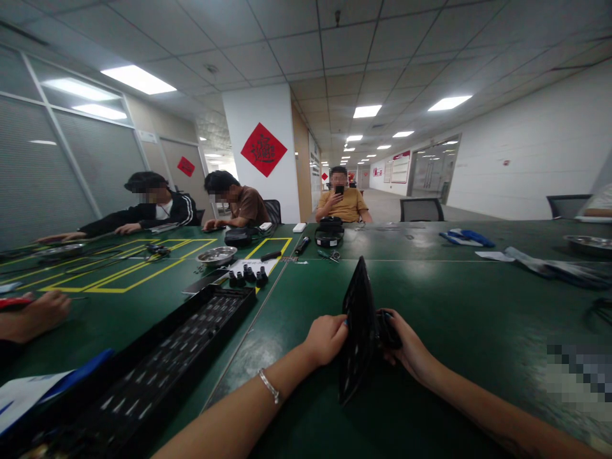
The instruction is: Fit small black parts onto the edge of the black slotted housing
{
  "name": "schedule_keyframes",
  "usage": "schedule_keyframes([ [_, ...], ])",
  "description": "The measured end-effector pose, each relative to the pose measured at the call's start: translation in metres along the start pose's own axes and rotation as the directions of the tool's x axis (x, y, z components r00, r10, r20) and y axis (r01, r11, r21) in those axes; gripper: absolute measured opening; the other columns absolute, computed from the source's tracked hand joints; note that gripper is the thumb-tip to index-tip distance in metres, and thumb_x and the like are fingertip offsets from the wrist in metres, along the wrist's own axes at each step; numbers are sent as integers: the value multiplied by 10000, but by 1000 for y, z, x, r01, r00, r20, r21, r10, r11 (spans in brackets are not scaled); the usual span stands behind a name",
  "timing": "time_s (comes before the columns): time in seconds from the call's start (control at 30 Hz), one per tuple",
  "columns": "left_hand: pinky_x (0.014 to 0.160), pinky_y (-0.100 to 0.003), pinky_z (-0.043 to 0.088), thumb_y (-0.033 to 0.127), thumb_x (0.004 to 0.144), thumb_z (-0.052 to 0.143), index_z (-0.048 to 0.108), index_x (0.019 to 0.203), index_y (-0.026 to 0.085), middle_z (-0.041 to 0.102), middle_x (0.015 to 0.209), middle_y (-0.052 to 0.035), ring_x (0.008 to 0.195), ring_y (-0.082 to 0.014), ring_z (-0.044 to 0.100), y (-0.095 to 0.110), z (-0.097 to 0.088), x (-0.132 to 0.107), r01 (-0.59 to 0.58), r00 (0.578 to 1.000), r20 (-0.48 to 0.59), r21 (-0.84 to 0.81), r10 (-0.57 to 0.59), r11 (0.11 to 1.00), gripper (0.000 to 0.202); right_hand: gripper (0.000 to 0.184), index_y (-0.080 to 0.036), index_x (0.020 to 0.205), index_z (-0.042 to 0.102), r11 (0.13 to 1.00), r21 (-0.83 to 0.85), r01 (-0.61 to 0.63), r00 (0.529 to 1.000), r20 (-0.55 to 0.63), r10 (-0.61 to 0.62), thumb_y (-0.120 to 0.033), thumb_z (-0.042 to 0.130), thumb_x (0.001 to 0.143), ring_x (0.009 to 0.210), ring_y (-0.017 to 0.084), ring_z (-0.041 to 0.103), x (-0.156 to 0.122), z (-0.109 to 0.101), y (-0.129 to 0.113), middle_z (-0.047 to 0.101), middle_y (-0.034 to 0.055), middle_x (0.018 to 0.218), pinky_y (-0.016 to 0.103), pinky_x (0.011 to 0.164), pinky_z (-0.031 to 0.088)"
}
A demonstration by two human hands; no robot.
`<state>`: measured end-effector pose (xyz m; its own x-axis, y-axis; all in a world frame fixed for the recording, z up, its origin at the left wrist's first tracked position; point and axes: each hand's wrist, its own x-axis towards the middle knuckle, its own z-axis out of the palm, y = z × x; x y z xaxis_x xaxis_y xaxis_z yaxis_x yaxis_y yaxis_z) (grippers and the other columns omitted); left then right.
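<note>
We are holding the black tray [357, 331] upright on the counter [468, 319], left hand [327, 338] and right hand [400, 344] each gripping a side; squeezing evenly is probably steadying it best

Single head view, facing forward across green table [459, 331]; left hand [327, 339], right hand [407, 352] close below.

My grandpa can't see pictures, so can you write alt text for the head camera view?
The left hand and right hand hold a flat black perforated plastic tray upright on a dark green table. A long black slotted tray lies to its left; three people sit across.
</note>
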<state>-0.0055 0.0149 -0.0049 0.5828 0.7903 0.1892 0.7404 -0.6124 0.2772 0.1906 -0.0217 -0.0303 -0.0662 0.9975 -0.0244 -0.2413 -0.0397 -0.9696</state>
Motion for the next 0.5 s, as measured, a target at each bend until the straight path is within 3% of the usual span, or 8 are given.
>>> schedule_keyframes([
  [0.5, 715, -271, 407, 297, 907, 196, 572, 891, 176, 641, 841, -63, 822, -213, 600, 3, -4, 0, 21, 999, 24, 5, -21, 1000, 396, 385, -201, 1056, 395, 1000, -9, -10, 1000, 3, 10, -474, 419, 785, 394, 114, 495, -1, 3, -2, 550, -23, 582, 186, 319, 306],
])
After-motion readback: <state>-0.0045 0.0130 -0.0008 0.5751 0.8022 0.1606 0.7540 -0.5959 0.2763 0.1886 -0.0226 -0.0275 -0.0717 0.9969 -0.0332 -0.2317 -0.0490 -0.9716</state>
